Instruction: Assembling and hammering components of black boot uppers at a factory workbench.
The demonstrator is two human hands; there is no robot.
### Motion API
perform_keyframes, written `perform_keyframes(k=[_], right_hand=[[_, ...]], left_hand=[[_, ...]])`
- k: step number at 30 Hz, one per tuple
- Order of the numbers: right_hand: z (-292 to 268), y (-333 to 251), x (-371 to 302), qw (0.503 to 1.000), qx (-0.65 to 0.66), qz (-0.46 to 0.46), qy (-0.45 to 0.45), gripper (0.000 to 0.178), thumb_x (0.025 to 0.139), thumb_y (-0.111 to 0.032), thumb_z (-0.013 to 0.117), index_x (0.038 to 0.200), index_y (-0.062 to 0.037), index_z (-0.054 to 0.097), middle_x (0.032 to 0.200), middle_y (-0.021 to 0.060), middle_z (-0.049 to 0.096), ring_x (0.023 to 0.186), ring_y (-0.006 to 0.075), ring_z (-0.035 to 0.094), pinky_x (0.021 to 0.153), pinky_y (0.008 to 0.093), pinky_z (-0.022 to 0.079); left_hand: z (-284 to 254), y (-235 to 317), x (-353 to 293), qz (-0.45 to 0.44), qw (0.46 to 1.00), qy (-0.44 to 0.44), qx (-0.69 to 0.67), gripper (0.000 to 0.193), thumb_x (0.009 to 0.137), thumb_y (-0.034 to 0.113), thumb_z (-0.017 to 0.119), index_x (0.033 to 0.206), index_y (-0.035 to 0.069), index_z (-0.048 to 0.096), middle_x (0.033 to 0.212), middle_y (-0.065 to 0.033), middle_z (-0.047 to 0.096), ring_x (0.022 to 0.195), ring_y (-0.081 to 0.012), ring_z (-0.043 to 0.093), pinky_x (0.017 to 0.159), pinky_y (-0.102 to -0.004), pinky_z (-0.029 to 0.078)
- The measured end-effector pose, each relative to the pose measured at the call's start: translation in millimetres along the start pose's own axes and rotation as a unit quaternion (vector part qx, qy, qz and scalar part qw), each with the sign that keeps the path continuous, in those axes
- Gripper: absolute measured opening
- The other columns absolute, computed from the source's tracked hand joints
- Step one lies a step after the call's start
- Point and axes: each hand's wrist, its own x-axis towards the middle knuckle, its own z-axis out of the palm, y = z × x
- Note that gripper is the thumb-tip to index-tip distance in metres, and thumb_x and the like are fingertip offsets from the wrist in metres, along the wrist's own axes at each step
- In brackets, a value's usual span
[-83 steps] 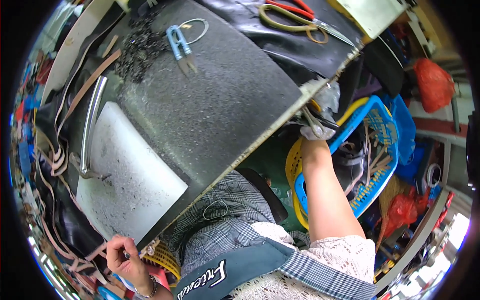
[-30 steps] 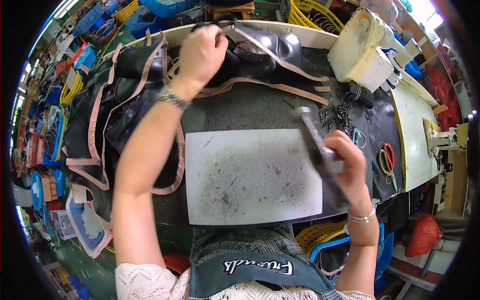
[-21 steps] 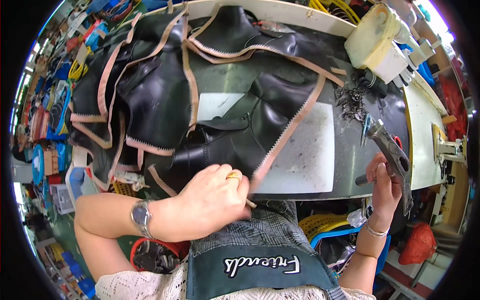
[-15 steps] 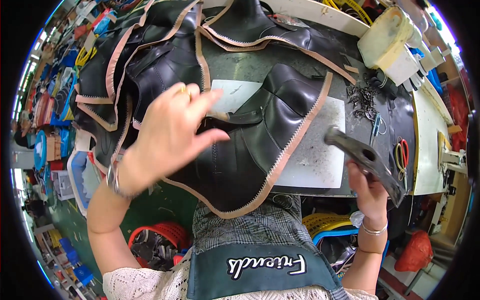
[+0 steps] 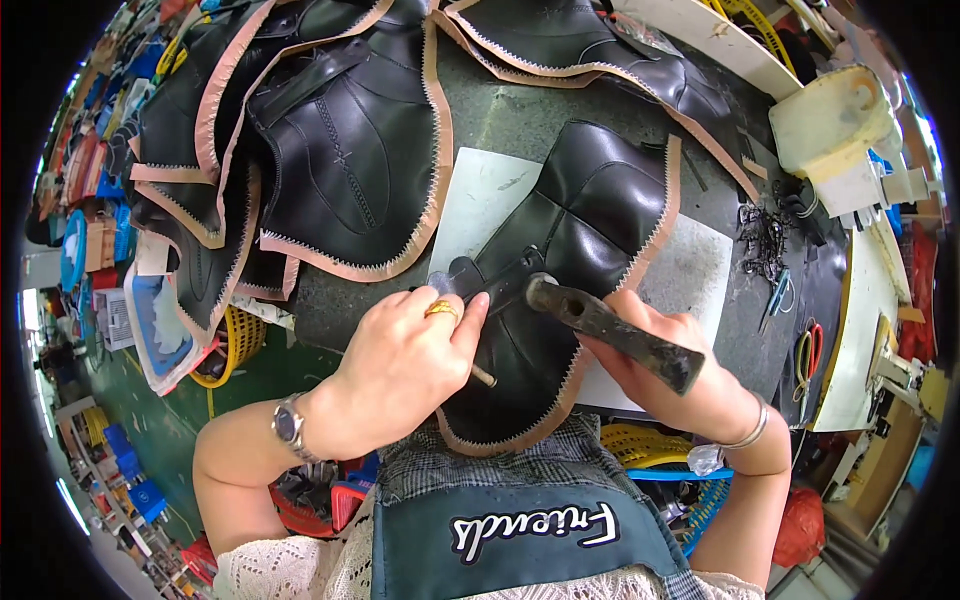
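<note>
My left hand (image 5: pixel 400 360) was curled closed on a thin metal rod (image 5: pixel 483 375), fingertips at the short black leather strap (image 5: pixel 518 276). My right hand (image 5: pixel 670 345) was wrapped round a dark steel-headed hammer (image 5: pixel 620 328), round face just beside the strap. Glossy black leather upper with pink zigzag-stitched edging (image 5: pixel 600 185) lay across the white board (image 5: pixel 700 270), overhanging the table's near edge.

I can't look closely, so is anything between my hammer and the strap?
Nothing visible: the hammer in your right hand has one end close beside the strap. Your left hand, holding a rod, is nearby. Whether hammer and strap touch, I can't tell.
</note>
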Motion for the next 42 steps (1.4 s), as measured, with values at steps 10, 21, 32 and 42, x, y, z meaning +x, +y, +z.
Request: perform_keyframes(k=[10,21,32,42], right_hand=[[-10,-2,18,0.99,-0.074,-0.048,-0.107,0.024,0.078,-0.006,0.06,0.091,-0.0002,0.04,0.069,0.0157,0.051,0.054,0.0328,0.06,0.045,0.0418,0.047],[4,4,6,0.998,-0.008,-0.008,-0.066,0.029,0.082,-0.008,0.068,0.098,0.0001,0.046,0.075,0.0143,0.057,0.062,0.0355,0.061,0.051,0.0416,0.047],[5,4,8,0.998,-0.03,-0.022,-0.048,0.027,0.081,-0.012,0.063,0.09,-0.0005,0.04,0.069,0.017,0.053,0.057,0.0363,0.06,0.047,0.0431,0.048],[-9,12,6,0.996,-0.066,-0.033,-0.048,0.028,0.081,-0.007,0.069,0.105,-0.0012,0.055,0.072,0.0127,0.056,0.061,0.0359,0.06,0.051,0.0411,0.048]], left_hand=[[-37,-32,22,-0.153,0.922,0.022,-0.354,0.022,0.096,0.005,0.053,0.117,0.0,0.054,0.095,-0.0084,0.055,0.077,-0.0205,0.057,0.067,-0.0317,0.045],[28,-5,22,-0.342,0.666,0.192,-0.635,0.009,0.089,-0.007,0.061,0.098,-0.006,0.065,0.096,-0.0095,0.067,0.091,-0.0156,0.067,0.084,-0.0267,0.055],[32,-9,45,-0.301,0.736,0.153,-0.587,0.009,0.091,-0.003,0.06,0.098,-0.005,0.065,0.094,-0.0075,0.068,0.087,-0.012,0.066,0.082,-0.0248,0.055],[33,-5,55,-0.284,0.801,0.17,-0.498,0.004,0.086,0.0,0.067,0.089,-0.003,0.066,0.082,-0.0062,0.068,0.074,-0.0101,0.065,0.068,-0.0228,0.054]])
